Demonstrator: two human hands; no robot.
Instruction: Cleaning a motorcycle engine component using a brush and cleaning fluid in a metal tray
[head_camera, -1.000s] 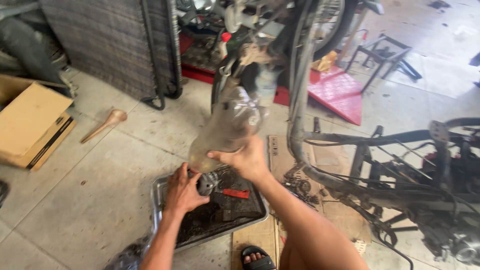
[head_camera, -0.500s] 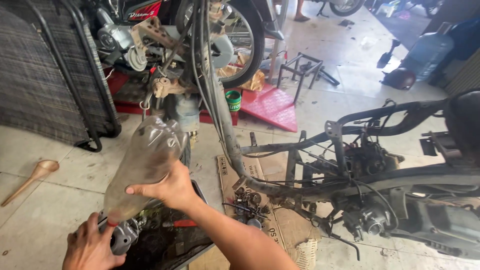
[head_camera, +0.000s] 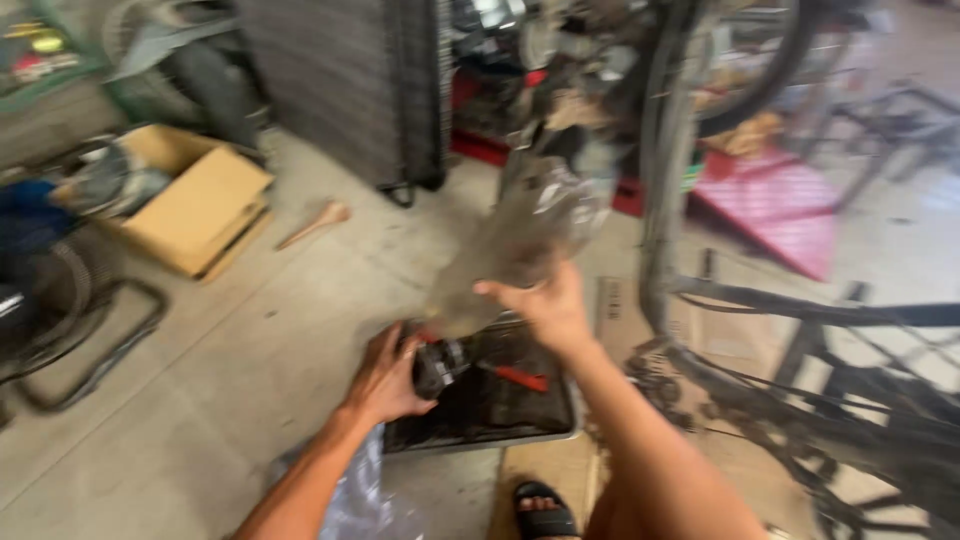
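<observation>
Your right hand (head_camera: 548, 305) reaches forward, fingers curled around the lower body of the clear, grimy plastic bottle (head_camera: 520, 245), tilted neck-down over the dark metal oil tray (head_camera: 500, 395). Your left hand (head_camera: 385, 378) grips the small dark metal part (head_camera: 438, 364) at the bottle's mouth, above the tray.

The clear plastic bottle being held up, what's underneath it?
Under the clear plastic bottle, gripped by the right hand, sits a dark metal tray with a red-handled tool. The left hand holds a small dark part over it, hiding that corner. Motion blur obscures finer details.
</observation>
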